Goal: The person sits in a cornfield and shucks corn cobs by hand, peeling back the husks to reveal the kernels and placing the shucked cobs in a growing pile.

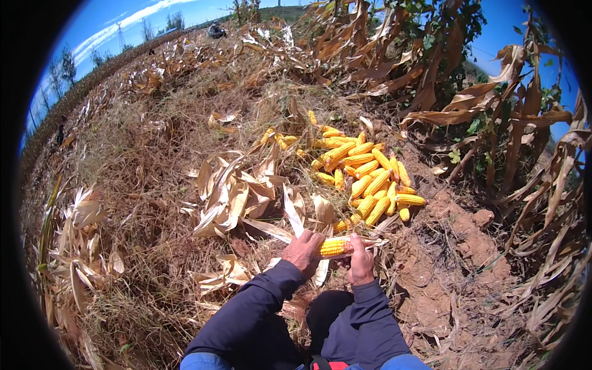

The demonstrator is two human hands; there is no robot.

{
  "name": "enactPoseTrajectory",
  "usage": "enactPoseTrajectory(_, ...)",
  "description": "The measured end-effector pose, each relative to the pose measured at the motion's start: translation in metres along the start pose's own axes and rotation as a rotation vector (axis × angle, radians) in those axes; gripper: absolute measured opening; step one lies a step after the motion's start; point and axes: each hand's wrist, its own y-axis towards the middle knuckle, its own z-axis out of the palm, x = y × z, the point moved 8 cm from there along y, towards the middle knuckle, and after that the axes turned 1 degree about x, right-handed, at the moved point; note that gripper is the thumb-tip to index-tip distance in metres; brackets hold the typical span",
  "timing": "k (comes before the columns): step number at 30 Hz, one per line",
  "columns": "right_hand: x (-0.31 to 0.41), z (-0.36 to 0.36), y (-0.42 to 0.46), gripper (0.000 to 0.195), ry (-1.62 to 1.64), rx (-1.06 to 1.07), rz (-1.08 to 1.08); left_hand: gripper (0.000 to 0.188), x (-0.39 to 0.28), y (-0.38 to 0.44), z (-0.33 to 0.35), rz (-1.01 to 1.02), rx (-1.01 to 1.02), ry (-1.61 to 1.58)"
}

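Note:
Between my two hands lies a partly husked corn ear [334, 248], its yellow kernels bare in the middle and pale husk trailing at both ends. My left hand [304, 252] grips its left end, where strips of dry husk [292, 212] stick up and out. At the other end, my right hand [360, 261] holds on with the thumb laid along the top; its fingers are partly hidden. Just beyond both hands, a heap of bare yellow corn cobs [365, 171] rests on the ground.
Loose dry husks [233, 194] lie left of the heap, with more husks [226, 273] nearer my left arm. Standing dry corn stalks [513, 125] line the right side. Reddish clods of soil [462, 236] lie to the right. Far off, a person [216, 30] appears in the field.

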Motion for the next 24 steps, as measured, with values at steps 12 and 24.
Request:
enactPoseTrajectory(12,0.003,0.018,-0.008,0.043,0.011,0.18,0.043,0.049,0.001,-0.001,-0.013,0.044,-0.039,-0.016)
enactPoseTrajectory(24,0.009,0.027,-0.02,0.042,0.107,0.267,0.114,0.049,-0.005,-0.002,-0.013,0.109,0.01,-0.264)
